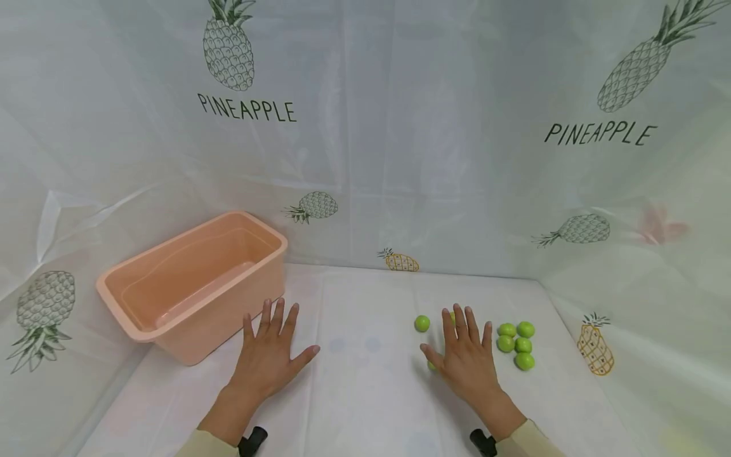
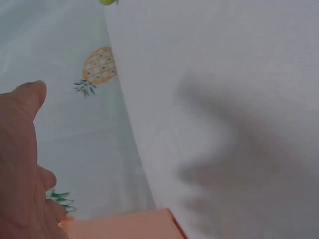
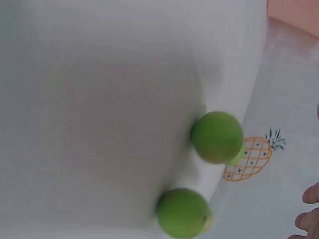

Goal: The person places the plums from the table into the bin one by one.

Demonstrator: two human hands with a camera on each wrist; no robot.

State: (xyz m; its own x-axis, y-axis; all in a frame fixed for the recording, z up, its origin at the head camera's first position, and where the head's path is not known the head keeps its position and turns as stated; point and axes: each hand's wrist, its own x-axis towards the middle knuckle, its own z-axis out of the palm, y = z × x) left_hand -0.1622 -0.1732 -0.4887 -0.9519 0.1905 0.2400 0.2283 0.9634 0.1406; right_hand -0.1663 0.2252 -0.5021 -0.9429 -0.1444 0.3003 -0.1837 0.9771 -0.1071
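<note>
My left hand (image 1: 268,355) lies flat on the white table cover (image 1: 371,381), fingers spread and straight, just in front of a pink plastic tub (image 1: 194,285). My right hand (image 1: 465,362) also lies flat with straight fingers among small green balls. One ball (image 1: 422,324) sits free to its left, and another peeks out under the thumb (image 1: 432,366). A cluster of several green balls (image 1: 516,344) lies just right of the hand. The right wrist view shows two green balls (image 3: 217,137) close up and my fingertips (image 3: 311,209) at the edge. Neither hand holds anything.
The pink tub stands empty at the left and its corner shows in the left wrist view (image 2: 124,226). A pineapple-print sheet (image 1: 400,158) hangs behind and along both sides, closing in the table.
</note>
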